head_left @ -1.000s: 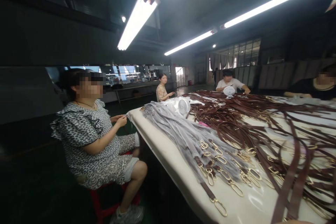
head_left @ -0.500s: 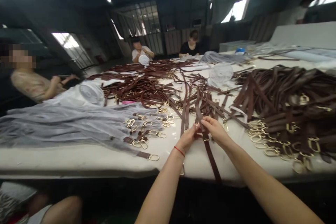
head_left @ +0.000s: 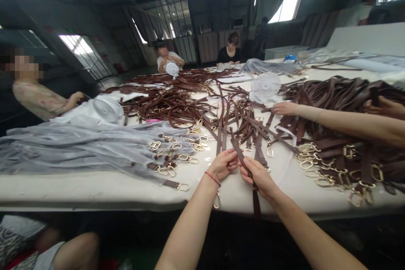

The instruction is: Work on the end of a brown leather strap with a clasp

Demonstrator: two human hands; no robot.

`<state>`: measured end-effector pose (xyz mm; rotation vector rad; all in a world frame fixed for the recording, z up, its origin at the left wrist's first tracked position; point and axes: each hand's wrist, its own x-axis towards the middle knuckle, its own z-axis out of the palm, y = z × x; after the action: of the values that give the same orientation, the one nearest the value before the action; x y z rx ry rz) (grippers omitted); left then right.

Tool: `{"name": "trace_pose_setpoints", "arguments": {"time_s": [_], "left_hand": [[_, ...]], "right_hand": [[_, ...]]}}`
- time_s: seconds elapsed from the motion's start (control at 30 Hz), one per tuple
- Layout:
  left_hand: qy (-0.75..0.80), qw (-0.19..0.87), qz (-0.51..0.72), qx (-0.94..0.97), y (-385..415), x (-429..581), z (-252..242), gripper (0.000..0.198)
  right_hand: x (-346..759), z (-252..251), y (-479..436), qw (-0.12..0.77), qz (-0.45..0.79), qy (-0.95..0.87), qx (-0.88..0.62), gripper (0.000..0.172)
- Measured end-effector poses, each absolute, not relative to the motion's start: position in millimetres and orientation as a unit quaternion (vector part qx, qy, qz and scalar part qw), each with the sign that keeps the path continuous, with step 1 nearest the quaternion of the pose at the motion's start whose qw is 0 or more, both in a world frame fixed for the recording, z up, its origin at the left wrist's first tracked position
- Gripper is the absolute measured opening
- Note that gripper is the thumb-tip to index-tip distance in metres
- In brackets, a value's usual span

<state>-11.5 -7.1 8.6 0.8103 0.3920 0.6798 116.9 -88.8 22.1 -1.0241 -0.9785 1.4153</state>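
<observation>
While the right hand (head_left: 257, 177) pinches a brown leather strap (head_left: 255, 202), the left hand (head_left: 222, 164) sits open beside it; gold oval clasps (head_left: 324, 182) lie rightward on the tabletop (head_left: 95, 192).

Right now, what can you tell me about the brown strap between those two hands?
The brown strap is a long, narrow, flat band, dark reddish brown and leather-like. It slants down across the white-topped table towards the near edge, and its lower part reaches that edge. The right hand grips it midway, while the fingers of the left hand sit close against its side. Its far end lies among other straps.
</observation>
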Motion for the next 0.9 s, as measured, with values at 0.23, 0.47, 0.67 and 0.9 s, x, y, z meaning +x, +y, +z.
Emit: {"name": "trace_pose_setpoints", "arguments": {"time_s": [0.23, 0.47, 0.67, 0.9], "left_hand": [[0.182, 0.851, 0.323, 0.373, -7.8, -17.1, 11.9, 0.034], [0.198, 0.839, 0.382, 0.334, -5.3, -15.0, 9.7, 0.029], [0.203, 0.825, 0.398, 0.346, -5.5, -14.3, 8.0, 0.036], [0.241, 0.783, 0.462, 0.339, -4.3, -10.1, 3.0, 0.029]], "right_hand": [[109.0, 14.8, -118.5, 0.52, 0.628, -0.4, -0.418, 0.042], [119.2, 20.9, -117.7, 0.469, 0.561, -0.47, -0.494, 0.033], [113.6, 24.7, -90.3, 0.513, 0.404, -0.538, -0.533, 0.021], [106.7, 19.0, -74.7, 0.526, 0.383, -0.512, -0.56, 0.016]]}}
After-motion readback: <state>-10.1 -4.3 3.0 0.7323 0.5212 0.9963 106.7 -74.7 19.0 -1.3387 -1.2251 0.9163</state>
